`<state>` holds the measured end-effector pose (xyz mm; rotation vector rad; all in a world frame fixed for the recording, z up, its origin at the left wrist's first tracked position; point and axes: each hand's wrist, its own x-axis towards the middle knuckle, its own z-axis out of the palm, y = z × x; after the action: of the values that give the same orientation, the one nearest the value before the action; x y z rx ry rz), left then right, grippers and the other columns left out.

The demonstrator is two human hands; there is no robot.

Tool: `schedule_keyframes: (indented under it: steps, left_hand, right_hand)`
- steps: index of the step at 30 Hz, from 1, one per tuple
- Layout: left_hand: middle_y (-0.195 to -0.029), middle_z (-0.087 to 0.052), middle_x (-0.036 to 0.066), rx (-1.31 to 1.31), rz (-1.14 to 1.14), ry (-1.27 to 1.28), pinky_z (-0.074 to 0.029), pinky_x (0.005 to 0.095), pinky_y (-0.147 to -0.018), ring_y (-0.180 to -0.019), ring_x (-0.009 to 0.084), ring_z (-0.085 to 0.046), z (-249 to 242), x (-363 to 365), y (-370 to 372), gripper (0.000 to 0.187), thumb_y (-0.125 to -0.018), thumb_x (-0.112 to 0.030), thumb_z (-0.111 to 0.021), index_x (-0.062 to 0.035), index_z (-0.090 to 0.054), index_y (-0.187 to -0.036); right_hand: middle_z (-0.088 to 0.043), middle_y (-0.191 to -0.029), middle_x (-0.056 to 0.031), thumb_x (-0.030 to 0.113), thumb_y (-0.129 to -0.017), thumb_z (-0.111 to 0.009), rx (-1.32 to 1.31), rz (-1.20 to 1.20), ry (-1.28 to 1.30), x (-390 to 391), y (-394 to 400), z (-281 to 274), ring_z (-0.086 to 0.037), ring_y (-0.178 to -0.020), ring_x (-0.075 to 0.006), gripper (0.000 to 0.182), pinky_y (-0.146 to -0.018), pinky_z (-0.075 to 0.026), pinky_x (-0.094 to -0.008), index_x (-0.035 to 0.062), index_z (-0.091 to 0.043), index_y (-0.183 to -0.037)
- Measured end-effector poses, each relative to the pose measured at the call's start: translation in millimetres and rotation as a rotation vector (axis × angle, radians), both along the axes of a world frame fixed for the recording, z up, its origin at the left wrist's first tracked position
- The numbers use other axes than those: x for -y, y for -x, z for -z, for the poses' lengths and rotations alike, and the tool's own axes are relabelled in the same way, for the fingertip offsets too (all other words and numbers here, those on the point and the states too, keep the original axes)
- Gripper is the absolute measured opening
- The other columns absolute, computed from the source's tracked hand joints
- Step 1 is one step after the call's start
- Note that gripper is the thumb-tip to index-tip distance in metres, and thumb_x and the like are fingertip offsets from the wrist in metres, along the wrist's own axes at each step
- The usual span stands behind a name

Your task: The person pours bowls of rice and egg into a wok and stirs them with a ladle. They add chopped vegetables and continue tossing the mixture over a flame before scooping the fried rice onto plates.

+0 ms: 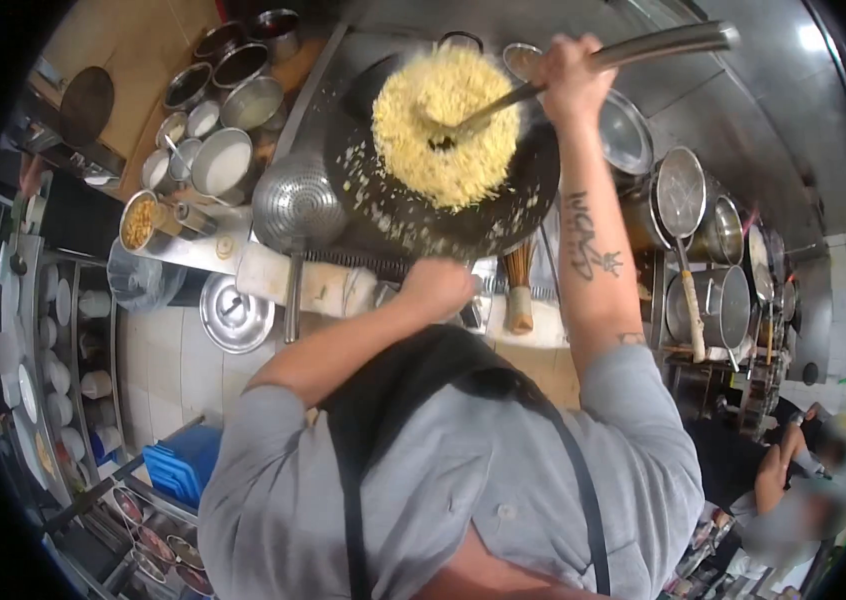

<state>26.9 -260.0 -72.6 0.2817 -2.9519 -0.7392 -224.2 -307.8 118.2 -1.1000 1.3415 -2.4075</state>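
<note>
My right hand is wrapped round the long metal handle of a wok ladle. The ladle slants down to the left, and its head is buried in yellow fried rice. A big mound of this rice fills the far part of a dark wok, slightly blurred, with loose grains scattered over the near wall. At the wok's near rim my left hand is closed in a fist around its handle, which the fingers mostly hide.
Left of the wok lie a perforated skimmer, a folded cloth and several seasoning pots. A bamboo brush stands near the front edge. Strainers hang at right. Another person is at lower right.
</note>
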Motion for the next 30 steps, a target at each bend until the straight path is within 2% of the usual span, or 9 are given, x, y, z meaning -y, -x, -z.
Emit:
schedule_keyframes:
  steps: [7, 13, 16, 20, 22, 25, 26, 29, 30]
  left_hand:
    - [-0.068, -0.064, 0.018, -0.165, 0.023, -0.060, -0.052, 0.0500, -0.062, -0.062, 0.0372, -0.064, -59.1, 12.9, 40.4, 0.034, -0.088, -0.032, -0.053, -0.0067, -0.066, -0.070]
    - [-0.063, -0.064, 0.016, -0.090, -0.014, 0.097, -0.053, 0.0447, -0.056, -0.058, 0.0336, -0.065, 5.0, 10.2, 26.3, 0.034, -0.091, -0.032, -0.054, -0.0075, -0.066, -0.071]
    - [-0.058, -0.062, 0.015, -0.121, 0.030, 0.036, -0.052, 0.0438, -0.051, -0.052, 0.0326, -0.063, 6.1, -16.4, -22.6, 0.031, -0.089, -0.035, -0.057, -0.0101, -0.063, -0.070]
    - [-0.063, -0.064, 0.014, -0.119, 0.008, 0.111, -0.051, 0.0437, -0.050, -0.053, 0.0321, -0.063, -19.6, 13.5, 27.3, 0.031, -0.094, -0.032, -0.051, -0.0081, -0.061, -0.077]
    - [-0.097, -0.066, 0.019, 0.151, -0.025, 0.121, -0.046, 0.0488, -0.087, -0.089, 0.0342, -0.064, -37.7, 33.6, 59.2, 0.025, -0.094, -0.028, -0.051, -0.0044, -0.060, -0.098]
    - [-0.127, -0.050, 0.022, -0.459, -0.137, 0.171, -0.035, 0.0477, -0.103, -0.118, 0.0379, -0.049, -15.6, 45.5, 36.7, 0.040, -0.090, -0.020, -0.059, -0.0018, -0.050, -0.124]
    - [-0.144, -0.030, 0.021, -0.330, -0.188, -0.008, -0.029, 0.0479, -0.109, -0.132, 0.0419, -0.030, -15.8, 39.7, 18.2, 0.065, -0.084, -0.016, -0.065, -0.0006, -0.034, -0.140]
    - [-0.130, -0.049, 0.024, -0.030, -0.377, -0.421, -0.037, 0.0431, -0.104, -0.123, 0.0415, -0.046, 45.6, 31.5, -27.9, 0.075, -0.077, -0.023, -0.071, 0.0035, -0.035, -0.138]
    - [-0.121, -0.058, 0.025, 0.284, -0.404, -0.628, -0.041, 0.0404, -0.102, -0.116, 0.0418, -0.052, 61.1, 29.1, -31.1, 0.077, -0.074, -0.025, -0.072, 0.0058, -0.038, -0.135]
  right_hand:
    - [-0.048, -0.053, -0.0015, 0.010, -0.082, -0.056, -0.122, 0.162, -0.457, -9.9, -36.5, -85.0, -0.042, -0.038, -0.0124, 0.016, -0.034, -0.032, -0.0303, 0.0070, -0.052, -0.066]
    - [-0.049, -0.052, -0.0078, 0.001, -0.082, -0.056, 0.121, -0.002, -0.080, -6.5, 11.6, 11.5, -0.050, -0.041, -0.0167, 0.024, -0.036, -0.040, -0.0316, 0.0049, -0.045, -0.061]
    - [-0.041, -0.055, 0.0010, 0.012, -0.088, -0.055, 0.024, 0.073, 0.106, -26.1, 8.4, -28.1, -0.037, -0.038, -0.0105, 0.011, -0.035, -0.031, -0.0269, 0.0099, -0.047, -0.080]
    - [-0.039, -0.052, 0.0002, 0.012, -0.089, -0.056, -0.228, 0.038, 0.049, -50.5, -34.3, -83.4, -0.036, -0.039, -0.0121, 0.027, -0.037, -0.032, -0.0296, 0.0104, -0.041, -0.065]
    - [-0.042, -0.054, -0.0014, 0.003, -0.089, -0.050, -0.466, -0.090, 0.121, -56.5, -33.5, -74.7, -0.035, -0.042, -0.0132, 0.028, -0.040, -0.035, -0.0325, 0.0067, -0.040, -0.063]
    - [-0.050, -0.055, -0.0051, 0.004, -0.090, -0.052, -0.254, -0.024, -0.017, -62.0, -43.6, -24.9, -0.045, -0.043, -0.0160, 0.027, -0.047, -0.045, -0.0332, 0.0051, -0.043, -0.064]
    - [-0.056, -0.064, -0.0086, 0.004, -0.089, -0.053, -0.332, -0.002, -0.230, -67.5, -36.3, 9.7, -0.053, -0.054, -0.0173, 0.022, -0.054, -0.050, -0.0336, 0.0042, -0.047, -0.067]
    - [-0.063, -0.109, -0.0207, 0.005, -0.085, -0.062, -0.401, -0.233, -0.596, -122.0, -36.6, 95.5, -0.063, -0.099, -0.0211, 0.008, -0.079, -0.053, -0.0369, -0.0010, -0.060, -0.091]
    - [-0.056, -0.120, -0.0235, 0.011, -0.088, -0.061, 0.038, -0.292, -0.654, -150.7, -54.5, 100.7, -0.058, -0.109, -0.0243, 0.021, -0.084, -0.052, -0.0391, -0.0017, -0.057, -0.103]
